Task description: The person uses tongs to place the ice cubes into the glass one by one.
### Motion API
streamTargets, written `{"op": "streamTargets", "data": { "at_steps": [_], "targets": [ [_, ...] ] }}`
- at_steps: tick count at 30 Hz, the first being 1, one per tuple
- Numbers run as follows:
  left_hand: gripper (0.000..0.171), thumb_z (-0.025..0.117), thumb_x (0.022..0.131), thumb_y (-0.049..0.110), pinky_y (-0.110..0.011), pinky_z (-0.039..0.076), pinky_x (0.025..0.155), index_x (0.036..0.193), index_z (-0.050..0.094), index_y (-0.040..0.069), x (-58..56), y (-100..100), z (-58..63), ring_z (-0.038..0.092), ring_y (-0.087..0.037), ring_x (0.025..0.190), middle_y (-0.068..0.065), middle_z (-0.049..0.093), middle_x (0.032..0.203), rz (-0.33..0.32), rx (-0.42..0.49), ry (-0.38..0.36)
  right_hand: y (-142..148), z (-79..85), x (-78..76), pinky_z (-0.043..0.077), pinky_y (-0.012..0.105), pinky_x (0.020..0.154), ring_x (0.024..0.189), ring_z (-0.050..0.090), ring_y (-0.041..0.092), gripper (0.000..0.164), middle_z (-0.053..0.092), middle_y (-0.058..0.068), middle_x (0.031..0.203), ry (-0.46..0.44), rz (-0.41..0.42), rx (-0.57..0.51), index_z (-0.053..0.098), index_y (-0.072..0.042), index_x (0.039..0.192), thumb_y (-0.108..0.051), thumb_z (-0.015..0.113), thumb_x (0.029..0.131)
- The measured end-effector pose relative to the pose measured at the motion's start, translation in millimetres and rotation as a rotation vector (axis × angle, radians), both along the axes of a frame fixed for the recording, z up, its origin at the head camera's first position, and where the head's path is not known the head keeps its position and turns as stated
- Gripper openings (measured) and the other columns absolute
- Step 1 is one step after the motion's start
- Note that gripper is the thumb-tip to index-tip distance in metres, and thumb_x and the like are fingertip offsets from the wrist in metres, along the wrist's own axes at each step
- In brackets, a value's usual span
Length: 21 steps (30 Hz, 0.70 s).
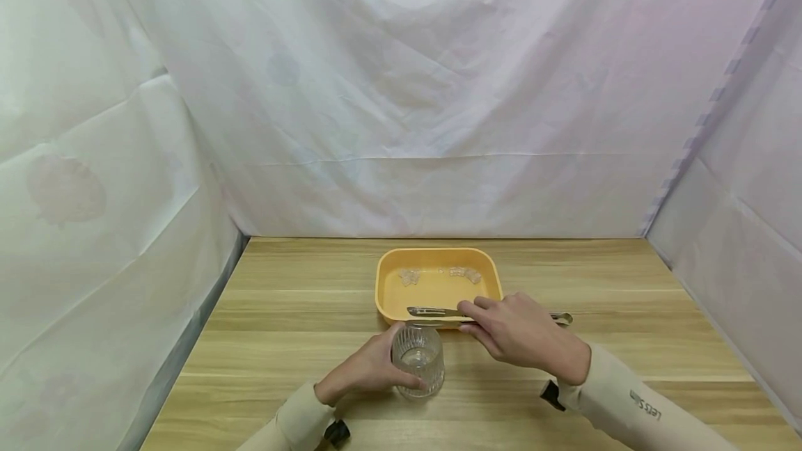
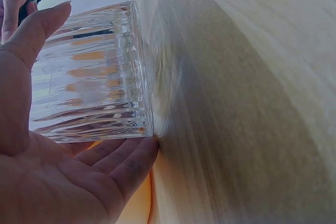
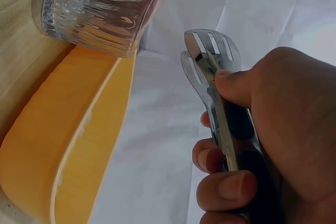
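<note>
A clear ribbed drinking glass [image 1: 418, 364] stands upright on the table in front of the tray. My left hand [image 1: 376, 360] holds it from the left, with the thumb on the near side and the fingers [image 2: 113, 163] round the far side. My right hand [image 1: 523, 333] grips metal tongs [image 1: 432, 312] with slotted ends and dark handle grips. The tongs point left, level above the tray's near rim and close to the glass rim. In the right wrist view, their ends [image 3: 212, 51] lie close together, and I see nothing between them.
Behind the glass sits a yellow-orange tray [image 1: 385, 284], with clear ice-like pieces [image 1: 465, 273] along its far side and a small cluster at its far left. White cloth [image 1: 438, 89] hangs behind and at both sides of the wooden table [image 1: 294, 305].
</note>
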<state>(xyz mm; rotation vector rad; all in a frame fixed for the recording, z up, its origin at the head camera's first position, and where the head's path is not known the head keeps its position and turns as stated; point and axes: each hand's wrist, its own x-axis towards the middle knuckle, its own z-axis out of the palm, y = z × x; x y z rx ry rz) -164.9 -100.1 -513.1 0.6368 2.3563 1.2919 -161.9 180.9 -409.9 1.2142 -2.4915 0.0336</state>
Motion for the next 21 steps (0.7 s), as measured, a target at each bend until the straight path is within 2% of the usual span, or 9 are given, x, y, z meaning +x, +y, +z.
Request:
{"op": "streamTargets", "data": {
  "at_steps": [14,21],
  "targets": [
    [0.087,0.09,0.066,0.041,-0.039,0.044,0.099,0.139,0.045,0.025,0.5,-1.1,0.6,0.058,-0.015,0.114,0.006,0.062,0.123,-0.004,-0.003,-0.003,-0.7,3.8,-1.9,0.021,0.019,0.04,0.042,0.021,0.002,0.017,0.04,-0.011,0.068,-0.071,-0.03,0.012,0.057,-0.019,0.103,-0.035,0.059,0.099],
    [0.091,0.091,0.067,0.038,-0.04,0.043,0.102,0.143,0.042,0.027,-0.3,-1.3,1.1,0.057,-0.016,0.118,0.007,0.06,0.128,-0.011,0.018,-0.018,1.0,2.8,-11.6,0.026,0.018,0.041,0.042,0.025,0.001,0.02,0.041,-0.01,0.068,-0.09,-0.034,-0.016,0.057,-0.016,0.106,-0.034,0.061,0.098]
  ]
}}
